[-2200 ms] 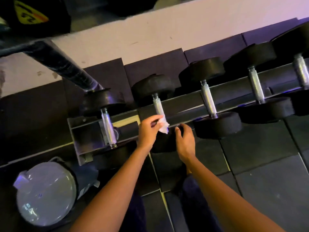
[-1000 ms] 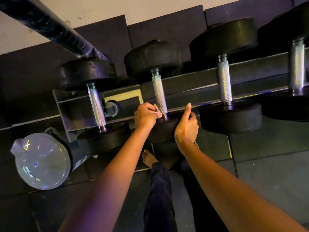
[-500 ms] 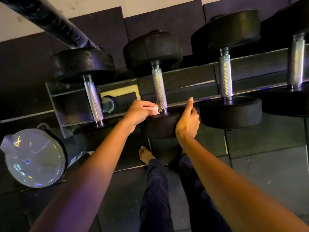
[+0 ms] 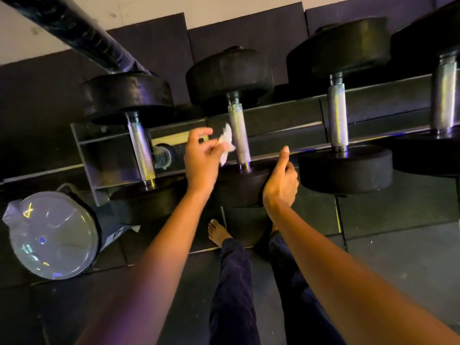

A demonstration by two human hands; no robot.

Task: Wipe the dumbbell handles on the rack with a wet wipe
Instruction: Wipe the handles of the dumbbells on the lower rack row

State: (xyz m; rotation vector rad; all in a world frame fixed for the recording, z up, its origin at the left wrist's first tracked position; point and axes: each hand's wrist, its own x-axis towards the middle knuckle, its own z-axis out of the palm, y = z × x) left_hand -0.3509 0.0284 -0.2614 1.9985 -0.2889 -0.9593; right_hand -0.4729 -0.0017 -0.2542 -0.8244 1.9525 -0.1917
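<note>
Several black dumbbells with knurled steel handles lie across a dark metal rack (image 4: 286, 115). My left hand (image 4: 200, 158) pinches a crumpled white wet wipe (image 4: 226, 143) just left of the second dumbbell's handle (image 4: 239, 135); whether the wipe touches the steel I cannot tell. My right hand (image 4: 281, 181) grips the near head (image 4: 241, 188) of that dumbbell, thumb pointing up along the rack rail. To the left is another handle (image 4: 142, 151), and to the right the third handle (image 4: 337, 115) and a fourth handle (image 4: 445, 95).
A bin with a clear domed lid (image 4: 53, 235) stands on the floor at the left. A black padded bar (image 4: 82, 33) slants down from the top left. My bare foot (image 4: 219, 232) and dark trouser legs are on the rubber floor mats below the rack.
My left hand has lifted off the bottom of the second handle and moved up and left, with the wipe now showing between its fingers. My right hand stays on the dumbbell head.
</note>
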